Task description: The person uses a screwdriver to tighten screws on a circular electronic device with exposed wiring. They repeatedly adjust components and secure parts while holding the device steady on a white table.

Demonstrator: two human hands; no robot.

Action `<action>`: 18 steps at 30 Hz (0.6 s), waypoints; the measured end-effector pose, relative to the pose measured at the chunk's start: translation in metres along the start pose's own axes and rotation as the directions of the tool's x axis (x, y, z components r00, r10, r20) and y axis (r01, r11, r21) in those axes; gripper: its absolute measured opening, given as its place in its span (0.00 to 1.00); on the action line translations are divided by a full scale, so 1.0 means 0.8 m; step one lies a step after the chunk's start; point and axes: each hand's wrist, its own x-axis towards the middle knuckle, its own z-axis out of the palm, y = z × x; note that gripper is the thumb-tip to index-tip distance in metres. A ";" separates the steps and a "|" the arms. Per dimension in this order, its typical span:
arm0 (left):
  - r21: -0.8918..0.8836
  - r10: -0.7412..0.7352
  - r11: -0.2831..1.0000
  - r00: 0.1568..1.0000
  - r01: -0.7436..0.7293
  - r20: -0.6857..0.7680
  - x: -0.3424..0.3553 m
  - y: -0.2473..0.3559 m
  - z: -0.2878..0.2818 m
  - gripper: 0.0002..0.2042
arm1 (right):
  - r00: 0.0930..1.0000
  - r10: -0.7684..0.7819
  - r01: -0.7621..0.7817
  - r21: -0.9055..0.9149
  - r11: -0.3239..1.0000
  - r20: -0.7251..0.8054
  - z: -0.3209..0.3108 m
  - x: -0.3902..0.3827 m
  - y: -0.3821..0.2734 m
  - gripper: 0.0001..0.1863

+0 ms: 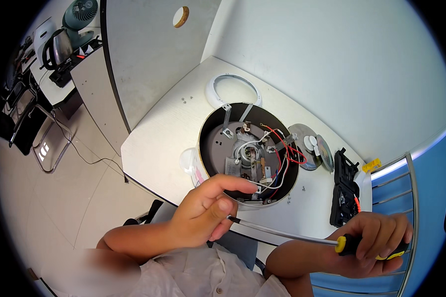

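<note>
A long screwdriver (287,236) with a black and yellow handle lies across the front of my body. My right hand (374,242) is wrapped round its handle. At the other end, the dark tip sits between the thumb and lower fingers of my left hand (203,210); whether a small part is there too is hidden. My left index finger is stretched over the near rim of an upturned round appliance body (218,143), close to a white wire (275,187). Inside this body are metal brackets, a coiled element, red wires (296,156) and small electrical parts.
A white ring (212,94) lies behind the body on the white table (158,133). Right of it are metal discs (302,136) and an open black tool case (343,193). Loose screws (304,188) lie nearby. Grey partitions (153,49) border the table; a chair (27,119) stands left.
</note>
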 end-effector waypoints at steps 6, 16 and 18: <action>0.064 -0.088 0.994 0.992 0.094 -0.092 -0.001 0.005 0.013 0.18 | 0.995 -0.099 0.100 -0.042 0.994 0.022 0.002 -0.004 0.002 0.14; -0.028 -0.202 0.979 0.972 0.201 -0.117 0.005 0.009 0.014 0.21 | 0.990 -0.118 0.117 0.019 0.993 0.082 0.003 -0.003 0.003 0.13; -0.214 -0.145 0.970 0.979 0.112 -0.144 0.008 0.001 0.013 0.24 | 0.984 -0.180 0.180 0.003 0.984 0.010 0.005 0.000 0.005 0.12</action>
